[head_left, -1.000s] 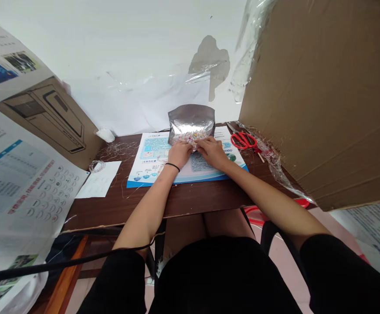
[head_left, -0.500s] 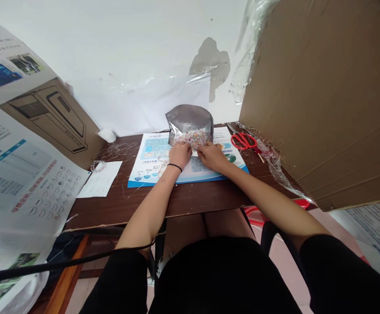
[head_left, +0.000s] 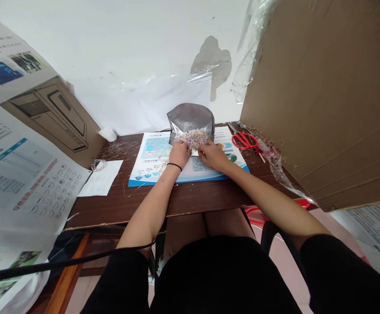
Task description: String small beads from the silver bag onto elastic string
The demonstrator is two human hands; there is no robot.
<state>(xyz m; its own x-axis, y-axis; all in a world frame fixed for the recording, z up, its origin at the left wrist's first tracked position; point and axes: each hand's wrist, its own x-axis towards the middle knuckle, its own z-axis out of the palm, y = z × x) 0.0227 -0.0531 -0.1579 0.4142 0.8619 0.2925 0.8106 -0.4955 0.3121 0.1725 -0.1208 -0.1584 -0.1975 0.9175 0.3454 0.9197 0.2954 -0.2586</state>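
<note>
A clear-fronted bag with a grey back (head_left: 191, 117) stands on a printed sheet (head_left: 154, 167), with many small coloured beads (head_left: 196, 138) inside its lower part. At the bag's lower left edge is my left hand (head_left: 179, 154), fingers curled, a black band round the wrist. My right hand (head_left: 212, 155) is closed at the lower right edge, its fingertips bent inward near the beads. Both hands touch the bag's bottom. Anything small between the fingertips is too tiny to make out.
Red-handled scissors (head_left: 245, 141) lie right of the sheet, beside crumpled clear plastic (head_left: 279, 172). Tangled clear thread (head_left: 120, 150) and a beaded loop (head_left: 99, 165) on white paper (head_left: 103, 181) are at left. Large cardboard (head_left: 334, 104) stands at the right.
The hands and the bag hold nearly the same place. The fingers have shifted only slightly at the bag's lower edge, and the view has moved a little.
</note>
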